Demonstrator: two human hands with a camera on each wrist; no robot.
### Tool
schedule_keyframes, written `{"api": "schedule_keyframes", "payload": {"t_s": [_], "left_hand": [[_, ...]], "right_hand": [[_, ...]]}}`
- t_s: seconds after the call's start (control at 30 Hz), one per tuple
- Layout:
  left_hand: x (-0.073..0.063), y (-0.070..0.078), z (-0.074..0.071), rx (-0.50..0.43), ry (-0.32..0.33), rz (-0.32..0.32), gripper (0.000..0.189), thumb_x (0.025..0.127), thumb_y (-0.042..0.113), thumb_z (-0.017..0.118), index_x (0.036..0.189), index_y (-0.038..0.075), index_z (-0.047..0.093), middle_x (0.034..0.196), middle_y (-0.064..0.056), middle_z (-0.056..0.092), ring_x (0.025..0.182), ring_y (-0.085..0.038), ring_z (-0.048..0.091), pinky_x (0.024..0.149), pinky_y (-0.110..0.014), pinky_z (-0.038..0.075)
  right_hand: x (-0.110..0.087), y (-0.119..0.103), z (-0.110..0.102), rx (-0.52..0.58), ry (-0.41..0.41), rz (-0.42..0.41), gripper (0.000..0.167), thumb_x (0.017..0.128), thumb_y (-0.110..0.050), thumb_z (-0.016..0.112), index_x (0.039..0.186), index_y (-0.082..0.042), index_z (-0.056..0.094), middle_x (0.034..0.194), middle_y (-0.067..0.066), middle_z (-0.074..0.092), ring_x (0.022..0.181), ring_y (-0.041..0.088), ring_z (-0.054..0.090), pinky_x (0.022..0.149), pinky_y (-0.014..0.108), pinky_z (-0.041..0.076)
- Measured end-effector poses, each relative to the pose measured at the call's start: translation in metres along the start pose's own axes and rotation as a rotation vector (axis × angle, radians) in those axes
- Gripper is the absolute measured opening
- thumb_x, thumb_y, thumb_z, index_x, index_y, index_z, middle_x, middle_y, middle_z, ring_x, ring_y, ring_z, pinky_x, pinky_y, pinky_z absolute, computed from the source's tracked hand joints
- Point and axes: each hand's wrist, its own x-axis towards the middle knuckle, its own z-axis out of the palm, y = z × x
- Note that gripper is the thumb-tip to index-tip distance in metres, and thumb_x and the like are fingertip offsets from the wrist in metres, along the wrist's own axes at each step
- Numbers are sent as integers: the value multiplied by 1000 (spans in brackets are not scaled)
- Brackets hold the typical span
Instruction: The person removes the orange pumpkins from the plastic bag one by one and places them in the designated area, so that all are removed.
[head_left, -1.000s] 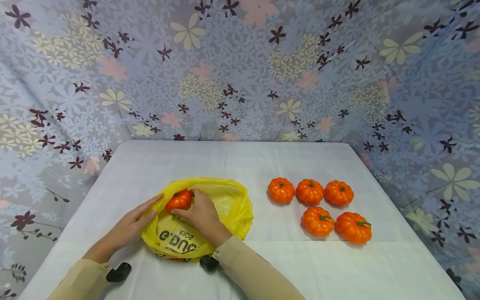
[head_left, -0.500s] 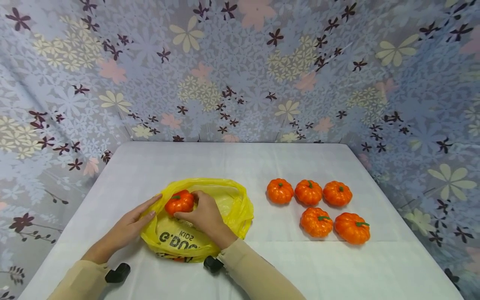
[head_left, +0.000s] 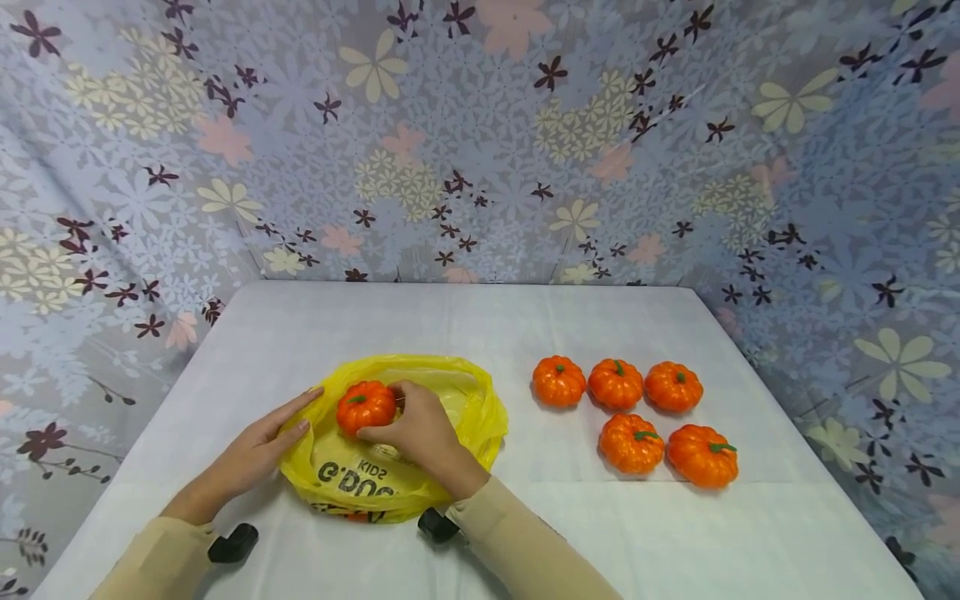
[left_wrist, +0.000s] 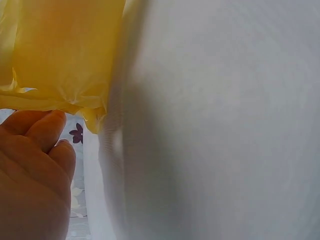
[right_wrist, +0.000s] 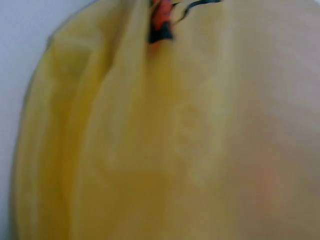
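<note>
A yellow plastic bag (head_left: 491, 425) with dark lettering lies with its mouth spread on the white-covered table, left of centre in the head view. My right hand (head_left: 427, 429) reaches over the mouth and grips a small orange pumpkin (head_left: 365, 408) with a green stem by its right side, thumb in front. My left hand (head_left: 258, 454) rests against the bag's left rim, fingers mostly straight. Seen from the left wrist, fingertips (left_wrist: 59, 116) touch the edge of the bag (left_wrist: 65, 60). Yellow plastic (right_wrist: 135, 130) fills most of the blurred right wrist view, hiding the right hand there.
Several similar pumpkins (head_left: 617, 384) stand in two rows to the right of the bag, apart from it. A flowered cloth (head_left: 480, 142) hangs behind the table (head_left: 480, 321) and down both sides. Black wrist cameras (head_left: 234, 543) sit below the sleeves.
My right hand has shifted slightly right with the pumpkin, which shows more fully and has its stem turned more upward. My left hand stays at the bag's rim.
</note>
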Motion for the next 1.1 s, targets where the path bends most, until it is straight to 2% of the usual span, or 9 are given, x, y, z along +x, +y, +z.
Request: {"api": "schedule_keyframes", "payload": {"t_s": [0.17, 0.47, 0.8, 1.1], "left_hand": [[-1, 0, -1, 5, 3, 8, 53, 109, 33, 45, 158, 17, 36, 164, -15, 23, 148, -45, 19, 114, -68, 17], [-2, -2, -1, 6, 1, 21, 52, 109, 33, 46, 158, 20, 36, 164, -14, 23, 148, -45, 19, 114, -68, 17], [-3, -3, 0, 2, 7, 14, 52, 109, 32, 46, 158, 19, 35, 164, -14, 24, 148, -44, 18, 114, -68, 17], [-4, -1, -1, 5, 5, 39, 51, 109, 30, 46, 158, 18, 36, 163, -14, 25, 148, -44, 20, 113, -67, 19]], "right_hand": [[-7, -2, -11, 34, 3, -6, 71, 70, -36, 94, 127, -7, 63, 114, 0, 67, 101, 19, 63, 84, 28, 55], [-17, -1, -38, 113, 30, -12, 75, 72, -37, 92, 134, -9, 60, 121, 0, 64, 110, 21, 61, 94, 36, 53], [-24, 10, -70, 131, 135, -103, 73, 72, -30, 93, 132, -5, 60, 122, 5, 65, 110, 21, 63, 97, 41, 53], [-31, 28, -97, 129, 227, -65, 74, 69, -30, 95, 130, -5, 62, 123, 4, 65, 110, 20, 62, 97, 39, 53]]}}
